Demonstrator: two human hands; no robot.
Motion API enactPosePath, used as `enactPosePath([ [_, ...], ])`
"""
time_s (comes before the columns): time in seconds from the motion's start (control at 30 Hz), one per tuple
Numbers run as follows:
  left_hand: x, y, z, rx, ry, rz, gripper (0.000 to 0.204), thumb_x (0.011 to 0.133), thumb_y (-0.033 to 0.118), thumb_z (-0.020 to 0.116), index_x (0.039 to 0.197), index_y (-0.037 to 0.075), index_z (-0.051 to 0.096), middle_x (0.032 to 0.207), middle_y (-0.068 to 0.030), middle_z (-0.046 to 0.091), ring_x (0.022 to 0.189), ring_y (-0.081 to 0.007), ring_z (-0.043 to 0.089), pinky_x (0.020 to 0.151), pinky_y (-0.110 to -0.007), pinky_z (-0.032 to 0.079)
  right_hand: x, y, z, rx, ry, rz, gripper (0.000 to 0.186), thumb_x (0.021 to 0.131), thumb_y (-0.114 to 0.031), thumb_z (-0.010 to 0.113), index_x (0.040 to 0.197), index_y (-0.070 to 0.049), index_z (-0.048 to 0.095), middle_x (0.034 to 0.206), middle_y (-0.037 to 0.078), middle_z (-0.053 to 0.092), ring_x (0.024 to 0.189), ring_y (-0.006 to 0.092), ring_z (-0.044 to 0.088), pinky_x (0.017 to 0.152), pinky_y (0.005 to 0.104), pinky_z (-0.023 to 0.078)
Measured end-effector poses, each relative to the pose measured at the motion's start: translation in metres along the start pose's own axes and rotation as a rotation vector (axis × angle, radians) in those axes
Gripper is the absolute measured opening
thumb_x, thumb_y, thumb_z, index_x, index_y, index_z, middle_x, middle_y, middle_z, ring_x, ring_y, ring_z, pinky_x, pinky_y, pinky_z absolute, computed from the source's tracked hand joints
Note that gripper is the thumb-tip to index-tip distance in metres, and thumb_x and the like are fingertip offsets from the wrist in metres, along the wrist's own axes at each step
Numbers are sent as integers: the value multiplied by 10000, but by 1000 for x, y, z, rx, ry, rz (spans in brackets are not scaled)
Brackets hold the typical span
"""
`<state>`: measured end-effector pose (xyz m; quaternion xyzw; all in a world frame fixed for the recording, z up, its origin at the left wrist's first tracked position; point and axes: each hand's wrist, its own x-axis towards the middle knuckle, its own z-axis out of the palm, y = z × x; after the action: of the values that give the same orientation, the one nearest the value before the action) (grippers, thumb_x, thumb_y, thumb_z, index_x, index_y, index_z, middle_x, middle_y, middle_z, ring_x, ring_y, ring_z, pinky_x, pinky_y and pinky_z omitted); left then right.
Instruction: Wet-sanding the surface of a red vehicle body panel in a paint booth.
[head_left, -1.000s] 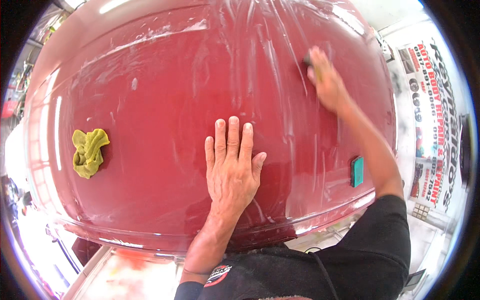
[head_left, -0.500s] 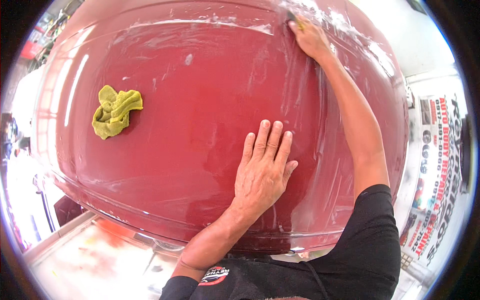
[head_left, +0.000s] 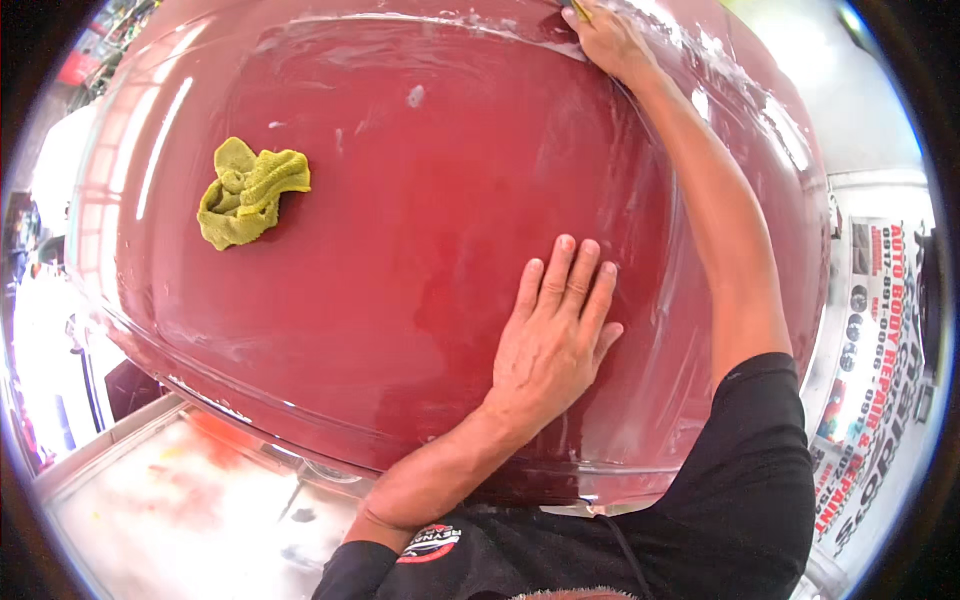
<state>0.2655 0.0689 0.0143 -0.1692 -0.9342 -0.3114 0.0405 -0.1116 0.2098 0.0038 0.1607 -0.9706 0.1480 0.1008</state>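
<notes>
A large, glossy red car panel (head_left: 420, 200) fills most of the view, wet with whitish streaks and suds. My left hand (head_left: 550, 345) lies flat on it near the middle, fingers stretched out and holding nothing. Far off at the top edge, my right hand (head_left: 612, 42) grips a small yellow-and-dark pad (head_left: 582, 9) against the panel. The pad is partly hidden by the fingers and cut off by the frame, so its exact kind is unclear. A crumpled yellow-green towel (head_left: 250, 192) rests on the panel's left part, apart from both hands.
White suds (head_left: 715, 65) lie along the panel's far right. At the lower left, below the panel's edge, is a pale, paint-stained surface (head_left: 190, 500). A printed banner (head_left: 870, 370) hangs at the right, beyond the panel.
My right hand has slid left and farther away over the panel with the pad. My left hand stays flat in about the same place. The view has shifted slightly.
</notes>
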Motion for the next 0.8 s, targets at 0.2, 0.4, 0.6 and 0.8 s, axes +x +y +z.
enactPosePath([
  [0.2,-2,-5,-2,25,12,-29,581,1022,417,581,1479,62,529,1621,-177,401,1553,-353,277,1248,-534,230,-73,49,-24,105,103,-19,488,1064,-375,489,1428,-65,588,1427,182,610,1257,445,600,1078,458,484],
  [0.4,1,-1,0,-21,13,8,580,1030,419,573,1485,63,524,1625,-176,395,1561,-355,257,1254,-536,222,8,51,-22,-158,89,114,498,1058,-437,468,1331,-56,633,1309,250,652,1195,477,615,1050,521,473],
  [0.6,-6,-14,1,28,-10,-31,570,1036,417,566,1489,72,525,1626,-170,396,1566,-343,250,1263,-532,207,-67,28,7,-48,150,36,528,1062,-459,448,1368,-49,580,1417,247,586,1288,456,565,1091,552,433],
  [0.8,-1,5,1,23,-30,-6,574,1041,438,546,1491,82,526,1639,-167,379,1577,-333,228,1271,-526,180,-51,88,-20,-48,201,38,509,1052,-455,470,1350,-67,610,1320,263,634,1209,474,602,1040,531,467],
])
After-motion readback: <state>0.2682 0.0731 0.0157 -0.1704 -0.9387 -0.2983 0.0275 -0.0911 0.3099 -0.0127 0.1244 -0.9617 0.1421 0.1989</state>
